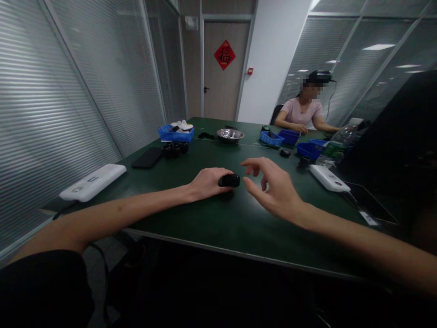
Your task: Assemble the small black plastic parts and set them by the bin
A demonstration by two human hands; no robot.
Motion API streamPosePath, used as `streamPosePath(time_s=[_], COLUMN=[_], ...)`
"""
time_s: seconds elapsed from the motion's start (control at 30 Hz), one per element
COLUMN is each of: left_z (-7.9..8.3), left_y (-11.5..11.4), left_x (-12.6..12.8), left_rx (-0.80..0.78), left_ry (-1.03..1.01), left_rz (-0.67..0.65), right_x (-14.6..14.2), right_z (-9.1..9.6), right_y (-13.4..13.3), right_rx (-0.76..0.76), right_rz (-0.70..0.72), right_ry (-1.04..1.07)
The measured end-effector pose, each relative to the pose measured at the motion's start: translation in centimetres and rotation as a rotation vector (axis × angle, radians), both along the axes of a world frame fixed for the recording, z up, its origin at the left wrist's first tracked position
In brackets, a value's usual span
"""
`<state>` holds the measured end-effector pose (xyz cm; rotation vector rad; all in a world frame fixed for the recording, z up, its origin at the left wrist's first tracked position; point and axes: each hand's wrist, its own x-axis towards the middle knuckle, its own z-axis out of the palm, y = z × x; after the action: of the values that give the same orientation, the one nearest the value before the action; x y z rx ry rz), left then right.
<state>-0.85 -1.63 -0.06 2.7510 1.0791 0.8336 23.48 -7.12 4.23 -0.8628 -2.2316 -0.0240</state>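
My left hand (pixel 206 182) rests on the dark green table (pixel 205 218), its fingers closed round a small black rounded object (pixel 229 180). Just to the right of that object my right hand (pixel 271 187) hovers above the table with fingers apart and curled, holding nothing. The thumb and forefinger of the right hand point toward the black object, a short gap away from it.
A white power bank (pixel 93 181) and a black phone (pixel 147 157) lie at the left, another white power bank (pixel 328 177) at the right. Farther back stand blue bins (pixel 175 133), a metal bowl (pixel 230 135) and a water bottle (pixel 336 146). A person in pink (pixel 302 114) sits at the far end.
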Motion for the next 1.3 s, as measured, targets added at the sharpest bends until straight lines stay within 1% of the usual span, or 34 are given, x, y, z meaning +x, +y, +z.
streamPosePath(time_s=[0.07, 0.13, 0.2, 0.3, 0.4, 0.53, 0.73, 0.97, 1.03, 1.17, 1.23, 1.3], left_z=[0.0, 0.1, 0.1, 0.1, 0.1, 0.0, 0.3, 0.1, 0.0, 0.0, 0.1, 0.1], left_y=[0.0, -0.1, -0.2, -0.2, -0.1, -0.1, -0.3, -0.1, 0.0, 0.0, -0.1, -0.1], left_x=[0.0, 0.0, 0.0, -0.1, -0.2, -0.2, 0.0, -0.1, -0.2, -0.1, -0.1, -0.1], left_rx=[0.000, -0.002, -0.004, -0.015, -0.024, -0.017, -0.025, -0.029, -0.019, -0.010, -0.009, -0.015], left_ry=[-0.001, 0.004, 0.012, 0.026, 0.028, 0.023, 0.027, 0.039, 0.028, 0.017, 0.027, 0.036], left_rz=[0.002, -0.003, -0.010, -0.031, -0.049, -0.041, -0.034, -0.056, -0.055, -0.054, -0.052, -0.054], right_x=[-0.1, -0.2, -0.2, -0.1, 0.1, 0.2, 0.0, 0.3, 0.2, 0.0, 0.1, 0.2], right_z=[-1.1, -2.4, -3.4, -4.2, -4.4, -4.4, -4.4, -4.4, -4.4, -4.4, -4.5, -4.6], right_y=[1.3, 2.5, 3.2, 3.5, 3.5, 3.5, 3.4, 3.3, 3.2, 3.1, 3.1, 3.2], right_rx=[-0.065, -0.171, -0.269, -0.323, -0.286, -0.240, -0.281, -0.241, -0.225, -0.207, -0.218, -0.217], right_rz=[-0.084, -0.128, -0.093, -0.005, 0.056, 0.092, -0.001, 0.054, 0.030, -0.078, -0.085, -0.055], right_ry=[-0.015, -0.026, -0.009, 0.029, 0.046, 0.050, 0.090, 0.035, 0.033, 0.007, -0.009, -0.013])
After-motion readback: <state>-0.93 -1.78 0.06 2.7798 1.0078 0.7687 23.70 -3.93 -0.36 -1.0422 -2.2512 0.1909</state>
